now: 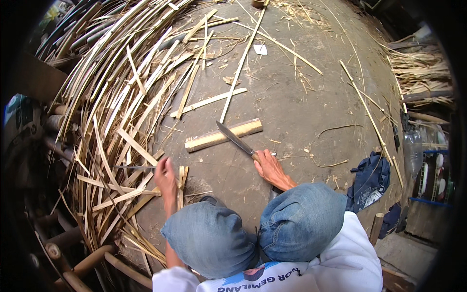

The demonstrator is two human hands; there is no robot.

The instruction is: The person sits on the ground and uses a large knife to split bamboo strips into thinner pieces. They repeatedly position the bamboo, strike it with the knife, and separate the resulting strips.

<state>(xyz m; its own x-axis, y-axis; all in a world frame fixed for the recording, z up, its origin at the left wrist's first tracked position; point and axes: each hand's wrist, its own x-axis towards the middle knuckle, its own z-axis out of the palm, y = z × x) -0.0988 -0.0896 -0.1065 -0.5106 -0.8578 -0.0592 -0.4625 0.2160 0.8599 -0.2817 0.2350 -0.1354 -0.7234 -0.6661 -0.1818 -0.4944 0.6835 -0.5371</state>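
Bamboo strips [181,181], thin, pale, flat: left hand [165,176] apparently closed on them. Long steel knife [235,138], right hand [270,168] clamped on handle.

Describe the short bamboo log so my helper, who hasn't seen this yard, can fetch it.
Start at the big heap of bamboo strips on the left, then look right onto the bare ground. The bamboo log lies there under the knife blade. Unlike the thin flat strips, it is a thick, round, short piece.
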